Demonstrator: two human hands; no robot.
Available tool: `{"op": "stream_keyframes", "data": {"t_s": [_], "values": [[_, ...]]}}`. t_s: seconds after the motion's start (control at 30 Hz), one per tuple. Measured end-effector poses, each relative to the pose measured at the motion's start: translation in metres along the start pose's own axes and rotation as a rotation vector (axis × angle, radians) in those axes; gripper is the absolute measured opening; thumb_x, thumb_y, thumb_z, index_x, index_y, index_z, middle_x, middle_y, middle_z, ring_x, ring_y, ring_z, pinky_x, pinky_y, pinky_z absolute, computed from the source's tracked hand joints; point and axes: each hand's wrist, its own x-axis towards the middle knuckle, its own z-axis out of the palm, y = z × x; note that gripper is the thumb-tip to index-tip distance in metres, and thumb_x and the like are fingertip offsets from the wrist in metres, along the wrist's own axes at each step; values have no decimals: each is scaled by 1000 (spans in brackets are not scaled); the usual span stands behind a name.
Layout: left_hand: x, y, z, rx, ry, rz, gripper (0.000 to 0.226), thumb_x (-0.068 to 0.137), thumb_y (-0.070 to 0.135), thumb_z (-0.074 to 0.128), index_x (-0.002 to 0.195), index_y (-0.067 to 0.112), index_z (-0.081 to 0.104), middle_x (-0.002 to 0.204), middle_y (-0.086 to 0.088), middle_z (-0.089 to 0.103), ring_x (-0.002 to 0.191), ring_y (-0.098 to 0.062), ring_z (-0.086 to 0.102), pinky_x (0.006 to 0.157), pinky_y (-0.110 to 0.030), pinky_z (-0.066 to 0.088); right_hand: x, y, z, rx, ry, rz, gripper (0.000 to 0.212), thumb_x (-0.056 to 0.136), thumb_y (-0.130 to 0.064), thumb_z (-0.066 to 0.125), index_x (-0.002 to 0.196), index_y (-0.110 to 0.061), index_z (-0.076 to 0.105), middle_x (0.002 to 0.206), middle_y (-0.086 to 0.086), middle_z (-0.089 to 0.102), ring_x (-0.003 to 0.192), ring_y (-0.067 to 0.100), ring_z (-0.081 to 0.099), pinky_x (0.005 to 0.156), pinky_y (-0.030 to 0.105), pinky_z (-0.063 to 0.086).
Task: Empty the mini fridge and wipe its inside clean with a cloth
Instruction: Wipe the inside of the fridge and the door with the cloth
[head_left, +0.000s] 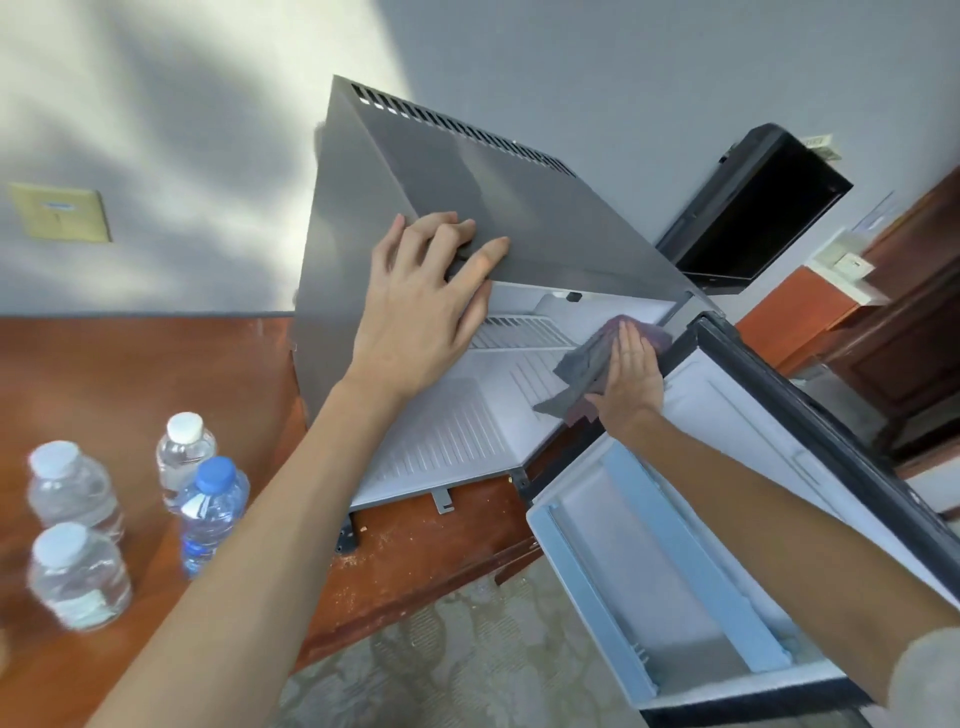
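Grey metal mini fridge (467, 171) sits on reddish-brown wooden counter (130, 374), back to the wall. White-lined fridge door (727, 519) hangs open on the right, toward the camera. White wire shelf (519, 332) is inside, at the back. Left hand (421, 312) rests on the front edge of the fridge top. Right hand (631, 374) is inside the cavity, flat on grey-purple cloth (587, 358); cloth sits between palm and right inner wall. Four clear plastic water bottles (210, 514) stand on the counter left of fridge, apart from it. Black box-shaped appliance (753, 208) sits behind and right of fridge. Patterned beige carpet (467, 649) lies below, in front of counter.
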Motion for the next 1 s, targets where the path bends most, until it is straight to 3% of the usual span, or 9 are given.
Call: {"op": "stream_keyframes", "data": {"t_s": [0.1,0.37,0.43,0.53,0.63,0.77,0.9,1.0], "values": [[0,0,-3,-8,-11,-3,36,106,29,52,139,22,64,131,-11,64,133,-32,51,113,-55,42,13,14,-9,55,35,55,95,97,-68,3,147,8,-25,164,21,-21,154,32,-16,125,44,-7],[0,0,-2,-22,11,-15,34,106,27,55,137,21,67,129,-11,66,132,-32,53,113,-56,43,49,13,-12,24,128,-82,95,94,-72,7,157,-3,-9,168,12,1,155,34,2,126,50,-1],[-1,-1,0,-20,20,-19,34,105,26,56,137,21,67,128,-12,66,132,-31,51,113,-57,44,58,7,-15,32,168,-103,89,96,-71,12,159,-9,1,166,6,15,153,30,10,126,48,4],[-2,-1,3,-8,35,-27,33,104,25,58,135,21,69,127,-12,68,132,-29,49,112,-56,44,77,3,-20,145,215,-158,64,102,-62,20,148,-21,34,146,-3,45,139,21,37,117,37,26],[0,1,6,0,64,-45,29,104,25,60,130,20,73,124,-13,70,130,-29,50,109,-57,46,91,-6,-18,236,209,-161,54,103,-58,22,138,-23,44,136,-4,54,129,20,46,106,33,35],[-2,0,4,6,51,-74,29,106,26,58,131,19,72,125,-17,68,132,-28,44,104,-59,48,92,-9,-18,180,233,-175,56,105,-55,21,150,-24,28,149,-8,41,140,16,33,112,33,27],[-1,0,4,-13,36,-62,31,109,27,54,136,20,68,129,-18,65,133,-29,43,105,-59,46,69,6,-4,21,177,-124,77,102,-58,24,160,-15,-5,166,1,7,152,28,7,124,49,4],[-2,1,4,-17,47,-60,32,108,26,54,136,21,68,129,-16,66,133,-29,44,107,-57,46,61,13,2,-39,164,-143,75,104,-55,17,159,-13,-13,168,3,-3,154,31,1,124,52,0]]}}
